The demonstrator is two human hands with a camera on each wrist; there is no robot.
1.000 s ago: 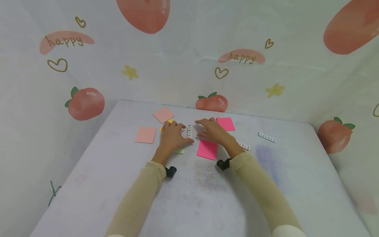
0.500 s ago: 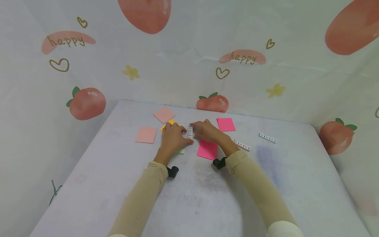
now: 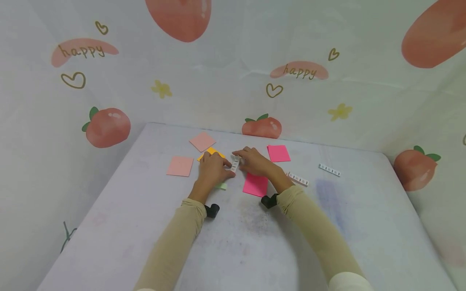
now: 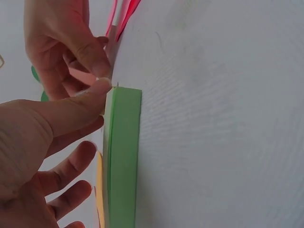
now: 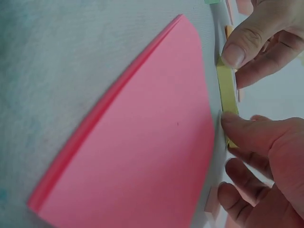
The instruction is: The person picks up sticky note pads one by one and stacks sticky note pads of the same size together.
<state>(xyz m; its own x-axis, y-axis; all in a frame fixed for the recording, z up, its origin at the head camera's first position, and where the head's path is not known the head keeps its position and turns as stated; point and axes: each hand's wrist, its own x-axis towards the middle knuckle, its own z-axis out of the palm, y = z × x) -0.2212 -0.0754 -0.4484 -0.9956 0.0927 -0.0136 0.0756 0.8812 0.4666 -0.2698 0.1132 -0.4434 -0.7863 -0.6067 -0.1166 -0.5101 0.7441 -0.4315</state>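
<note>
Between my two hands is a narrow strip (image 3: 236,163), white with a row of small dark marks in the head view and yellow in the right wrist view. My left hand (image 3: 212,169) pinches its near end with thumb and fingers. At the far end, my right hand (image 3: 256,161) pinches it between thumb and index finger, the other fingers loosely bent. A narrow green strip (image 4: 126,152) lies just below my left hand. Beside my right hand lies a bright pink sticky-note pad (image 5: 142,133). In the left wrist view, fingers hide most of the held strip.
Two pale pink square notes (image 3: 180,166) and an orange one (image 3: 214,152) lie around my left hand. Another bright pink pad (image 3: 278,153) is behind my right hand. Two more white marked strips (image 3: 329,169) lie to the right. A printed curtain (image 3: 218,81) borders the white table (image 3: 233,250).
My right hand has come left and down onto the strip's far end. The strip, upright in the head view before, now slants to the right. My left hand has closed on its near end.
</note>
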